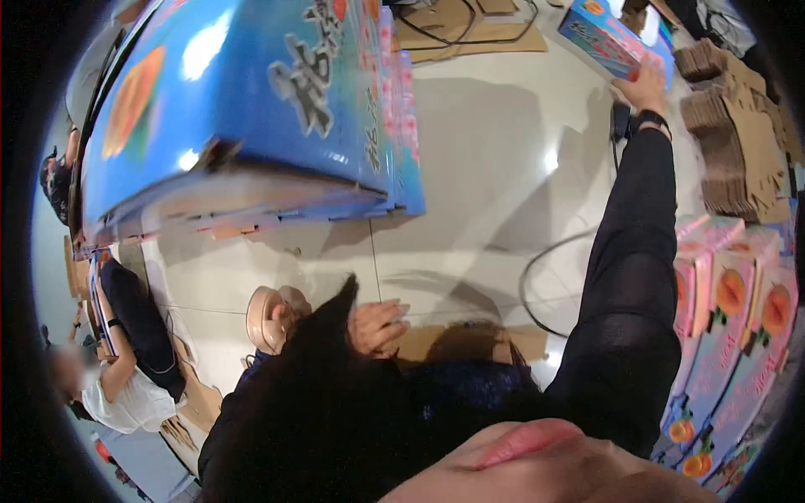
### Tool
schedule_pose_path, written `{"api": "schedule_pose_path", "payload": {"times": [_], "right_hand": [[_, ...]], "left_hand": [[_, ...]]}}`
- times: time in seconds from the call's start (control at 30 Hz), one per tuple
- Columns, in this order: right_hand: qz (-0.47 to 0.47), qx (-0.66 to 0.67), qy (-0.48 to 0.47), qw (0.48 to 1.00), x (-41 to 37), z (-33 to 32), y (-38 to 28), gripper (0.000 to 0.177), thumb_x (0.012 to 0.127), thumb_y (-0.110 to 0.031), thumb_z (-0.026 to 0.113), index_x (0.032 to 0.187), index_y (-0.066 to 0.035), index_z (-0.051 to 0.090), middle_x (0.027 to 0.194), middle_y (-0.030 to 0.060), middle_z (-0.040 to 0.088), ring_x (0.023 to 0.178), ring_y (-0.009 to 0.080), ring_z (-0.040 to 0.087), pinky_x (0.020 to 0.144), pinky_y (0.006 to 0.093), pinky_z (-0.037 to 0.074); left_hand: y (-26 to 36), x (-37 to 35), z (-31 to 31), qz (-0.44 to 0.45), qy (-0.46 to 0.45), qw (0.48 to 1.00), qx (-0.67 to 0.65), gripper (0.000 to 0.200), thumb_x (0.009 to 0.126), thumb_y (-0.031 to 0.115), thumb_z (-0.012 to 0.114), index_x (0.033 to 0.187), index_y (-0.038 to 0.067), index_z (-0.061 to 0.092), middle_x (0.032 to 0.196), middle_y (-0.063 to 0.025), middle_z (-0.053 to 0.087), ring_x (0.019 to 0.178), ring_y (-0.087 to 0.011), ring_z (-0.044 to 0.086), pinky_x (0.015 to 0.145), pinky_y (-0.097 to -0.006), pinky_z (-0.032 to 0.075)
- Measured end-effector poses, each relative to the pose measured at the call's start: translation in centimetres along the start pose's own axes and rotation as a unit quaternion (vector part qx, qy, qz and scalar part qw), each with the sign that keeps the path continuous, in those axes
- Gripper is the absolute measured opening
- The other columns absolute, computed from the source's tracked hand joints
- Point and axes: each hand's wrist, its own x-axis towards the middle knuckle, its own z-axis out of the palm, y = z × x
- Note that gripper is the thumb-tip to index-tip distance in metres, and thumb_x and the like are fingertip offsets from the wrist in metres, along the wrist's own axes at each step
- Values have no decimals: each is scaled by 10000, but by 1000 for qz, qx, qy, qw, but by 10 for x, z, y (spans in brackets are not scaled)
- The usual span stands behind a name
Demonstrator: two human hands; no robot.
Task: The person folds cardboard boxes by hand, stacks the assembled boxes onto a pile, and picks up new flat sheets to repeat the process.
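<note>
Your outstretched right hand lies spread against the blue printed cardboard box; glossy white floor tiles separate it from your loosely curled left hand.

A glossy pale tiled floor carries flat cardboard at twelve o'clock, bundled brown cardboard at two, and pink fruit-printed boxes toward three to four. A looped black cable lies near three; a blue box appears to rest at half past one.
</note>
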Motion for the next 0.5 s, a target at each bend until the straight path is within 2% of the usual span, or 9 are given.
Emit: {"api": "schedule_pose_path", "payload": {"times": [0.03,0.07,0.17,0.23,0.3,0.33,0.43,0.5], "right_hand": [[16,-46,56,997,-25,-2,-12,1035,722,-583,700,1547,-155,243,1587,184,254,1464,378,221,1161,512,249],[60,1,53,997,-51,-56,-48,1011,707,-540,734,1531,-155,292,1573,195,278,1455,374,249,1154,532,259],[-71,79,112,988,-41,-16,6,971,722,-511,726,1524,-156,310,1561,186,309,1441,370,280,1142,531,293],[-94,81,16,992,-44,-15,35,879,748,-566,666,1494,-196,384,1541,139,365,1400,339,366,1110,496,358],[-84,-25,18,996,-47,-22,36,838,755,-596,639,1469,-211,430,1532,130,383,1384,322,395,1091,469,386],[-80,-11,28,996,-50,-35,28,787,755,-623,624,1415,-213,502,1466,136,474,1331,331,467,1057,474,414],[-28,-21,-175,984,-27,-106,3,862,732,-613,654,1391,-74,512,1221,241,639,1168,384,598,1006,435,451],[-28,3,-139,990,10,-81,10,956,706,-673,665,1402,-42,491,1238,263,622,1101,379,637,933,420,491]], "left_hand": [[-5,-2,6,15,38,999,20,497,785,296,726,1213,80,597,1352,-169,544,1230,-335,553,977,-449,455],[-12,-6,14,33,73,996,37,486,801,281,717,1226,73,604,1370,-172,537,1242,-338,547,975,-442,457],[-13,-5,28,11,82,996,35,485,829,242,675,1269,73,562,1401,-164,506,1273,-329,513,1001,-439,439],[-13,-9,26,-5,81,996,32,487,847,216,646,1298,73,534,1422,-160,485,1293,-324,491,1018,-438,427],[-14,-15,31,-24,85,995,46,490,865,190,618,1327,72,506,1443,-155,464,1313,-318,469,1036,-436,415],[-10,-20,35,-34,88,994,46,492,874,177,604,1341,72,492,1453,-152,454,1323,-315,458,1044,-435,410],[-7,-25,43,-50,85,994,48,500,902,138,562,1385,72,451,1485,-145,422,1354,-306,425,1071,-432,392],[-11,-19,33,-31,70,997,25,486,908,139,547,1381,81,456,1499,-130,409,1373,-281,404,1084,-424,375]]}}
